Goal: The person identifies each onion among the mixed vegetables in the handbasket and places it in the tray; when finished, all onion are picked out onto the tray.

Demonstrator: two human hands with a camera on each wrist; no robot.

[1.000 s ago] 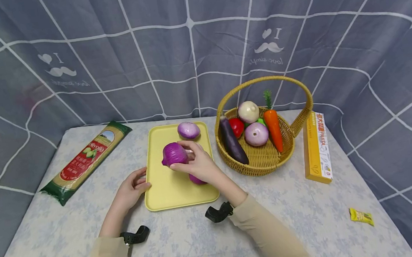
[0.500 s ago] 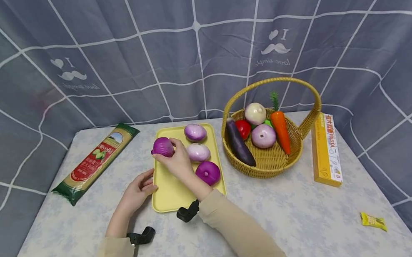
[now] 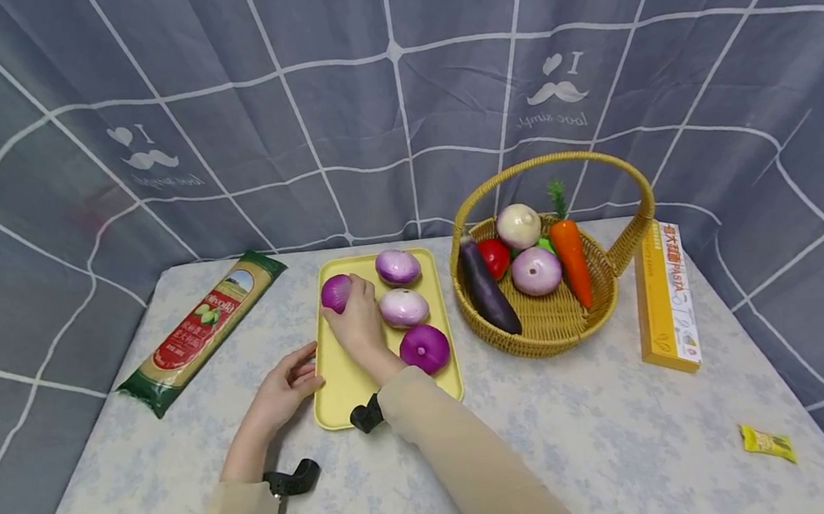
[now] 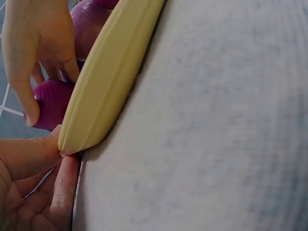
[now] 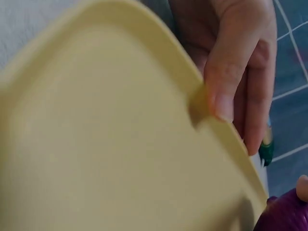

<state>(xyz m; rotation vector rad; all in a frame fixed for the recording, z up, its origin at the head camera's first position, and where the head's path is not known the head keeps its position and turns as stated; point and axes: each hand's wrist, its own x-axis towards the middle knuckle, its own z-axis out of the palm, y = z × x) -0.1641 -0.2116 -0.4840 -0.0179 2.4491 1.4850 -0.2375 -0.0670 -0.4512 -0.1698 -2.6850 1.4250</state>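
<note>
My left hand pinches the left rim of a yellow tray; in the right wrist view its thumb lies over the rim, with the fingers outside. Over the tray's left side, my right hand grips a purple onion, partly hidden by that hand in the head view. The left wrist view has this onion low beside the tray wall, under the fingers. Along the tray's right half sit a purple-and-white onion, a paler onion and a deep purple onion.
Right of the tray stands a handled wicker basket with an eggplant, a carrot, onions and a red vegetable. Beyond it lies a pasta box, with a small yellow packet nearer. A pasta bag lies left.
My right hand has carried the purple onion left and down to the tray's left side, uncovering the onions on the right. My left hand has stayed at the rim.
</note>
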